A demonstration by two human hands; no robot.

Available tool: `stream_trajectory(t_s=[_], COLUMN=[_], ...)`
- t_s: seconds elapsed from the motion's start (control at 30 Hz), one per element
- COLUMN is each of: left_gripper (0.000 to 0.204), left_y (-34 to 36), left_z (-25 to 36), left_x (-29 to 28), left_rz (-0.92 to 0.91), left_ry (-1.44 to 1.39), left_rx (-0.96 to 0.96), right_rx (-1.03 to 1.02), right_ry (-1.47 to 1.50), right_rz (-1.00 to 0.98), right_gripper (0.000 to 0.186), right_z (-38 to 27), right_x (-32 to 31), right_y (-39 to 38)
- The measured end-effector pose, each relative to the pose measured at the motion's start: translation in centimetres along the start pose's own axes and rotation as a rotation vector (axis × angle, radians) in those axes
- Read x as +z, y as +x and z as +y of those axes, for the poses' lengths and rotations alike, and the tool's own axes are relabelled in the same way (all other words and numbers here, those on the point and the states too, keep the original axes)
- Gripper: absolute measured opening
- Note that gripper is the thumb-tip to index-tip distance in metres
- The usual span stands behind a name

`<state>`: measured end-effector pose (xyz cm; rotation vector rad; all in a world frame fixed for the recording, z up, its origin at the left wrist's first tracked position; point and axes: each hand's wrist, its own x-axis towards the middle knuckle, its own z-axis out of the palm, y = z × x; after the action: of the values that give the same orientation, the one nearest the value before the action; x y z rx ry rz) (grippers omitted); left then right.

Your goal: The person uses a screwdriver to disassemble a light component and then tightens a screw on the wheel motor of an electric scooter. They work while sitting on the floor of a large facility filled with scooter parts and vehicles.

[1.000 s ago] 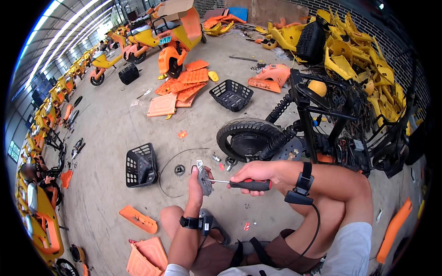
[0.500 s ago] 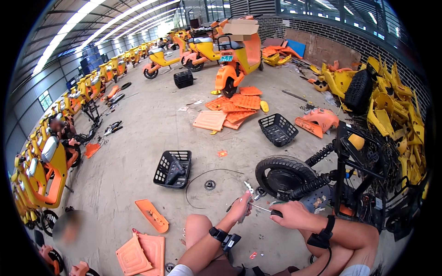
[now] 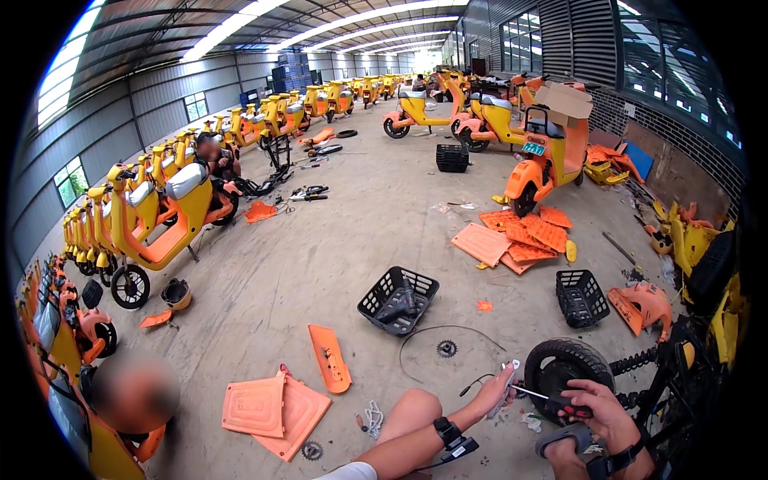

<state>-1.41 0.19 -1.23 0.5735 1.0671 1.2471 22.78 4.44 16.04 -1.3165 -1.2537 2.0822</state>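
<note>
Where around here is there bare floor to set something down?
Bare floor lies between the scooters at left and the black basket holding a power tool. It's crowded around the left hand and right hand, near the wheel and grey shoe.

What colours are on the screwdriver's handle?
The handle is black and red, seen best in the head view.

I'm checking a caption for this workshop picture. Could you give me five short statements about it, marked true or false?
1. The right hand holds a screwdriver. True.
2. The screwdriver points away from the other hand. False: its tip points toward the left hand.
3. A drill lies in a basket. True.
4. That basket is orange. False: it is black.
5. Cardboard sits on top of a scooter. True.
</note>
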Motion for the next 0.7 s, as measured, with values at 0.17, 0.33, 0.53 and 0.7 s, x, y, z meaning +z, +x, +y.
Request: stream_trajectory(t_s=[0.17,0.33,0.53,0.7], left_gripper=[0.067,0.071,0.074,0.074], left_y=[1.9,1.2,0.3,0.8], left_z=[-0.4,0.1,1.5,0.7], left_x=[-0.1,-0.8,1.2,1.5], left_rz=[0.021,0.022,0.007,-0.007], left_ry=[-0.021,-0.112,-0.132,-0.144], left_rx=[0.026,0.056,0.037,0.008], right_rx=[-0.171,-0.331,-0.634,-0.727], right_ry=[-0.005,-0.107,-0.584,-0.697], right_rz=[0.085,0.137,0.359,0.376], right_gripper=[0.059,0.048,0.03,0.042], right_z=[0.7,0.9,1.8,1.9], right_x=[0.4,2.6,2.0,1.7], right_y=[-0.6,0.3,-0.6,-1.8])
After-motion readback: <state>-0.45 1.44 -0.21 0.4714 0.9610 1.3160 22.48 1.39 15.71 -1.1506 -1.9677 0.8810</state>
